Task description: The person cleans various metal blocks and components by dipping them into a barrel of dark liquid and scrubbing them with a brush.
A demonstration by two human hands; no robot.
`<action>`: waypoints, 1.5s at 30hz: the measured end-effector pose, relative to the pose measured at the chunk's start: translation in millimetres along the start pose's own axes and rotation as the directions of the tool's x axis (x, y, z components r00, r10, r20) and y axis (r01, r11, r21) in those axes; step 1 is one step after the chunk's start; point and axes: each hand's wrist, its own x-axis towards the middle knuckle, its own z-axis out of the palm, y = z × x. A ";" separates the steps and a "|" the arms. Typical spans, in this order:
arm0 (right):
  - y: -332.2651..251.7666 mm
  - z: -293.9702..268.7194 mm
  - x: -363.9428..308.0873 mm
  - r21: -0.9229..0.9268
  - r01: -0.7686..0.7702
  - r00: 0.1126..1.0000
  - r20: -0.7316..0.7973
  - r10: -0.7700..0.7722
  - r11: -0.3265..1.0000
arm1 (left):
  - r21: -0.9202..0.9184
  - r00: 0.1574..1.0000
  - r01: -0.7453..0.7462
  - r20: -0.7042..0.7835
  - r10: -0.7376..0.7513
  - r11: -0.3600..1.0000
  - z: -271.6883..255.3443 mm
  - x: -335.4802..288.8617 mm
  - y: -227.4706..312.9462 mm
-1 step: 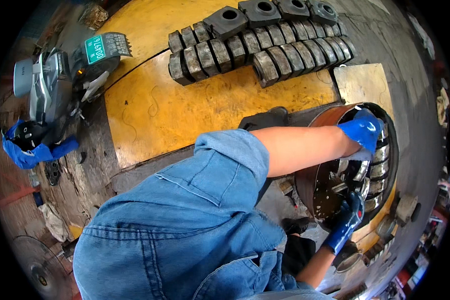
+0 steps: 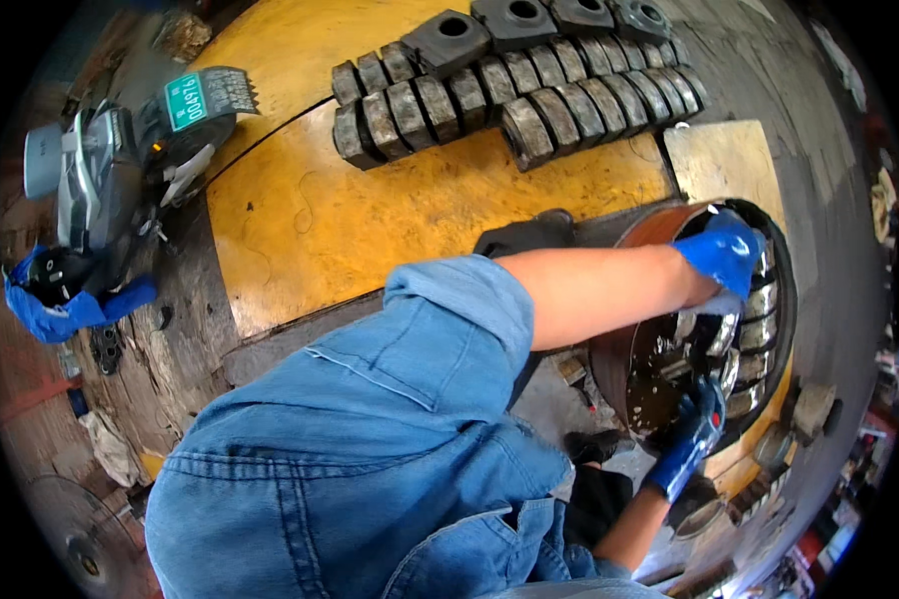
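At frame right, left hand (image 2: 726,255) and right hand (image 2: 704,414) reach beside metal blocks (image 2: 757,335) in the drum (image 2: 611,371), likely containing drips; grips I can't tell.

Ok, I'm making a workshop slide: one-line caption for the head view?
Blue-gloved left hand and right hand reach into a round drum containing shiny metal blocks.

To your left, a grey motorbike (image 2: 98,190) stands on scuffed brown floor (image 2: 192,344); nearer you, what looks like a fan (image 2: 82,547) shows dimly. Ahead of you, 2 yellow sheets (image 2: 305,245) meet at a dark seam (image 2: 272,138). Grey floor (image 2: 831,215) runs down your right, past blurred clutter (image 2: 874,424).
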 end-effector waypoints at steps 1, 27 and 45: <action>22.1 1.6 24.5 -0.047 0.065 0.990 0.129 -0.059 0.997 | 0.099 1.000 -0.013 0.026 0.010 0.995 -3.6 3.4 2.8; -52.2 9.9 -13.5 0.289 0.190 0.973 0.074 -0.220 0.938 | -0.195 0.983 0.175 0.094 -0.159 0.965 7.3 15.0 -3.1; -70.6 -12.6 0.0 0.307 0.255 0.966 -0.123 -0.228 0.917 | -0.186 0.928 0.363 0.157 -0.337 0.913 -13.9 1.7 51.1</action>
